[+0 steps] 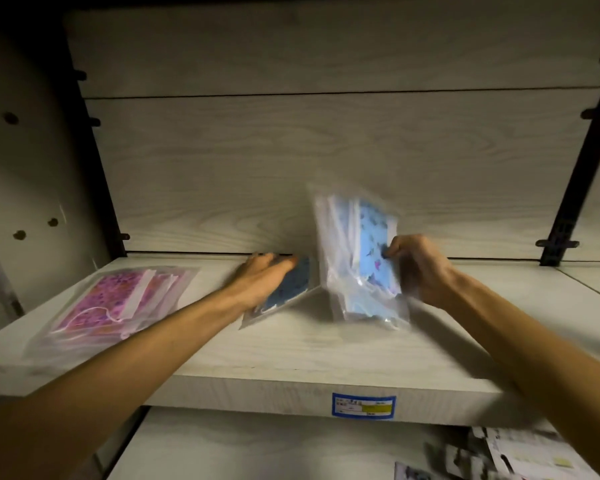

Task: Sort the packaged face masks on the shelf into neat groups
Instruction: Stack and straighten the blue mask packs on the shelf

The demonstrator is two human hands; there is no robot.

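On the pale wood shelf (291, 355) lies a stack of pink patterned mask packs (118, 299) at the left. My left hand (264, 275) presses flat on a dark blue mask pack (288, 289) lying near the back wall. My right hand (420, 268) grips a bundle of light blue butterfly-print mask packs (357, 254), held upright on edge in clear plastic, blurred by motion. The bundle's lower edge touches or hovers just above the shelf to the right of the dark blue pack.
A blue price label (363, 405) is stuck on the shelf's front edge. Black brackets (568, 209) run up the right side, another upright at the left. On the lower shelf, carded items (499, 455) lie at the right.
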